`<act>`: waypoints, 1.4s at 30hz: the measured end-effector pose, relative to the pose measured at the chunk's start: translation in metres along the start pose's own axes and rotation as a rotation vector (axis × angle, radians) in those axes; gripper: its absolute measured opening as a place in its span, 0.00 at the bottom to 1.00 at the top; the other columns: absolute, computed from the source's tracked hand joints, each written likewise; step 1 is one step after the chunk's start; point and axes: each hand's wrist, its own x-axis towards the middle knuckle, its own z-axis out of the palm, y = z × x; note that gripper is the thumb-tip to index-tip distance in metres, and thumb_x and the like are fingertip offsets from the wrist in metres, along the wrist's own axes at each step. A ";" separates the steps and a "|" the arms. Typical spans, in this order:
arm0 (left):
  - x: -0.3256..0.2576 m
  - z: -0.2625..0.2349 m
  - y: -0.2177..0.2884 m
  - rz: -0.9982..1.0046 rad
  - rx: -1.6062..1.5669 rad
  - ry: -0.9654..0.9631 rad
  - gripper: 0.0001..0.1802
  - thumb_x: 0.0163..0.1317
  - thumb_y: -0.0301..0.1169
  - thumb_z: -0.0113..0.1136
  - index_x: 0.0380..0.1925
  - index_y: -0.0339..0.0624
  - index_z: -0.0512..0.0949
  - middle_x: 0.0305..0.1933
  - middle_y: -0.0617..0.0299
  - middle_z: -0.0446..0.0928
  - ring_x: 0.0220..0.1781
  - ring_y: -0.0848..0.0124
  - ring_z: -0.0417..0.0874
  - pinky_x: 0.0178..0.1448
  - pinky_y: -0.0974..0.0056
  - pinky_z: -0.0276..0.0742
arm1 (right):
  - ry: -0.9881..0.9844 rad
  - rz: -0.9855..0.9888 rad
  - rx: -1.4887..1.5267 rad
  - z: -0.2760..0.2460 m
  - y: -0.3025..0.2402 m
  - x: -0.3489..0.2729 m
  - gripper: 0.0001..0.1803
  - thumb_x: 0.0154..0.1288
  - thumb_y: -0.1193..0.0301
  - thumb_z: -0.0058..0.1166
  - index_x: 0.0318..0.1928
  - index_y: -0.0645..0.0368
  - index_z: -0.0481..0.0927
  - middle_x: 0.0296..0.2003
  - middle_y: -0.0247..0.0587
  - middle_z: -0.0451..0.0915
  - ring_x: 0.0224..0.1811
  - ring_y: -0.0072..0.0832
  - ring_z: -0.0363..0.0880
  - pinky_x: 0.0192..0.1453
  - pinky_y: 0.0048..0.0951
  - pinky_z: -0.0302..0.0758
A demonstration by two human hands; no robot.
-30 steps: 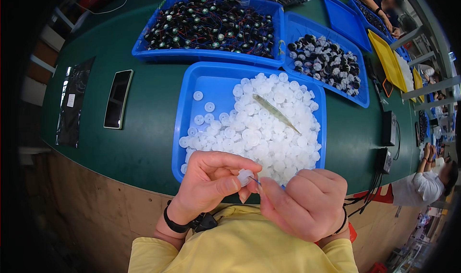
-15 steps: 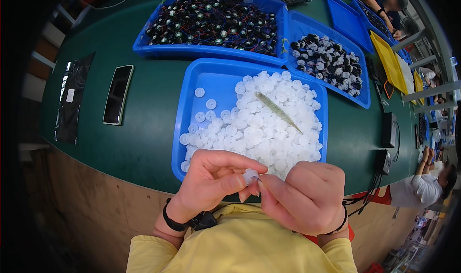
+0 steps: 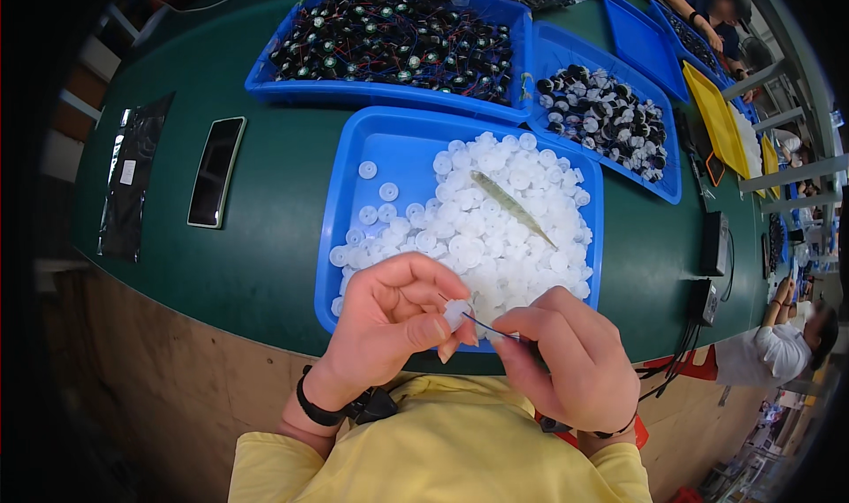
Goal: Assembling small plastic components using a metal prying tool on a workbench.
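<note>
My left hand [image 3: 389, 313] is closed, pinching a small white plastic cap [image 3: 455, 314] between thumb and fingers. A thin blue wire [image 3: 482, 324] runs from the cap to my right hand [image 3: 570, 353], whose thumb and forefinger are shut on it. A short bit of red wire shows by the cap, too small to follow. Both hands hover over the near edge of a blue tray [image 3: 332, 238], which holds a heap of similar white caps [image 3: 495, 246]. On that heap lies a long, narrow greenish strip [image 3: 513, 209]. Something dark [image 3: 553, 425] shows below my right hand; I cannot tell what.
Behind stand a blue bin [image 3: 256, 87] of black wired parts [image 3: 389, 43] and a blue tray of black-and-white parts [image 3: 606, 118]. A phone [image 3: 216, 174] and a black plastic bag [image 3: 133, 180] lie left on the green table [image 3: 283, 193]. Black boxes [image 3: 716, 242] with cables sit right. Other people work at right.
My right hand has drawn away from the cap to the right, and a length of blue wire now shows between the hands. My left hand keeps the cap, turned slightly.
</note>
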 end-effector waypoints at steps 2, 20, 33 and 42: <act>0.000 0.000 0.000 -0.018 0.003 -0.025 0.16 0.54 0.28 0.63 0.39 0.29 0.72 0.32 0.51 0.78 0.29 0.70 0.80 0.33 0.71 0.75 | 0.060 -0.055 -0.057 0.005 0.004 -0.003 0.12 0.46 0.81 0.56 0.35 0.66 0.73 0.23 0.38 0.64 0.20 0.29 0.69 0.20 0.26 0.67; 0.001 0.002 -0.002 -0.055 -0.151 -0.060 0.15 0.57 0.29 0.61 0.38 0.29 0.71 0.30 0.49 0.77 0.32 0.67 0.80 0.31 0.69 0.73 | 0.209 -0.035 0.027 0.016 0.000 0.002 0.10 0.44 0.85 0.57 0.30 0.64 0.74 0.22 0.40 0.74 0.20 0.29 0.75 0.21 0.25 0.70; -0.001 0.003 -0.004 -0.039 -0.110 0.012 0.14 0.56 0.29 0.62 0.38 0.30 0.73 0.28 0.55 0.77 0.29 0.71 0.79 0.32 0.71 0.75 | 0.112 -0.165 -0.092 0.015 0.007 0.003 0.14 0.40 0.84 0.55 0.33 0.69 0.73 0.20 0.38 0.65 0.19 0.29 0.69 0.18 0.26 0.67; -0.002 -0.002 -0.008 -0.030 -0.077 0.001 0.13 0.54 0.27 0.63 0.37 0.30 0.73 0.27 0.55 0.77 0.28 0.73 0.78 0.35 0.70 0.76 | 0.118 -0.110 -0.073 0.019 0.001 0.006 0.12 0.43 0.83 0.56 0.33 0.69 0.73 0.23 0.40 0.69 0.21 0.30 0.71 0.20 0.26 0.70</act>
